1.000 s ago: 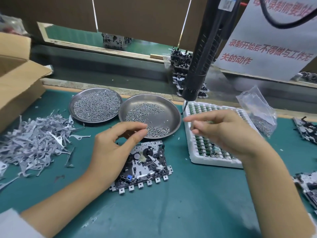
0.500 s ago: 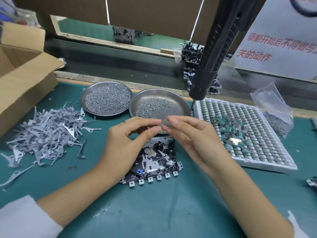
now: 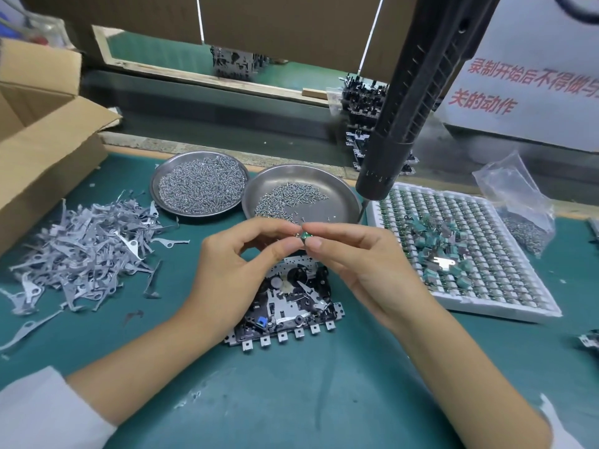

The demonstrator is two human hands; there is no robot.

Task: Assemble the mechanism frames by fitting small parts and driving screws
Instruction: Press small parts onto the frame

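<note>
A small green and silver part [image 3: 304, 236] is pinched between both hands above the black and silver metal mechanism frame [image 3: 288, 303].

The part is gripped by the curled thumb and forefinger of the right hand [image 3: 363, 264], and it is touched by the pinched fingertips of the left hand [image 3: 233, 270]. The frame is laid flat on the green mat [image 3: 291, 400], beneath the hands, near the round steel dish of loose screws [image 3: 301, 196].

Two screw dishes [image 3: 197, 184] sit behind the mechanism frame [image 3: 288, 303], parts tray [image 3: 460, 251] right.
</note>
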